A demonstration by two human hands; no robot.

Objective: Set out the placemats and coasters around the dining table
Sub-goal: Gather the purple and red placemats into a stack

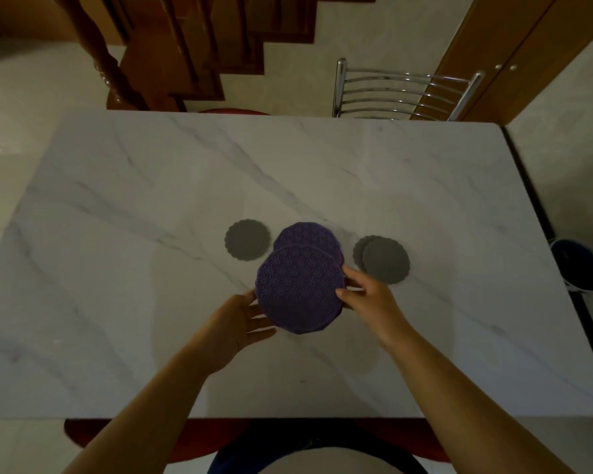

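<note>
**Two hands, one purple mat, nothing laid out yet**

Both hands are on the top mat (298,289) — left hand (235,328) cupped under its near-left edge, fingers loosely curled, right hand (365,295) pinching the right rim. It looks lifted or tilted off the second mat (305,236), which lies flat on the table (151,200) just behind it and partly covered.

Grey coasters sit on either side: a single coaster (247,239) to the left, touching or nearly touching the back mat, and a coaster pair (384,258) overlapping each other on the right, just beside the right hand's fingers.

Everything's bunched mid-table, so I'd say the job has barely begun.

What could go wrong, as I see it:
- Floppy lattice mat held only at the edges — it could sag and drag the mat below along with it.
- Right knuckles are near the pair, so a swing right might knock them askew.
- I can't tell whether more mats are stuck under the top one; grabbing several at once would leave a seat short. Only one chair (404,92) is clearly visible, at the far side.
</note>
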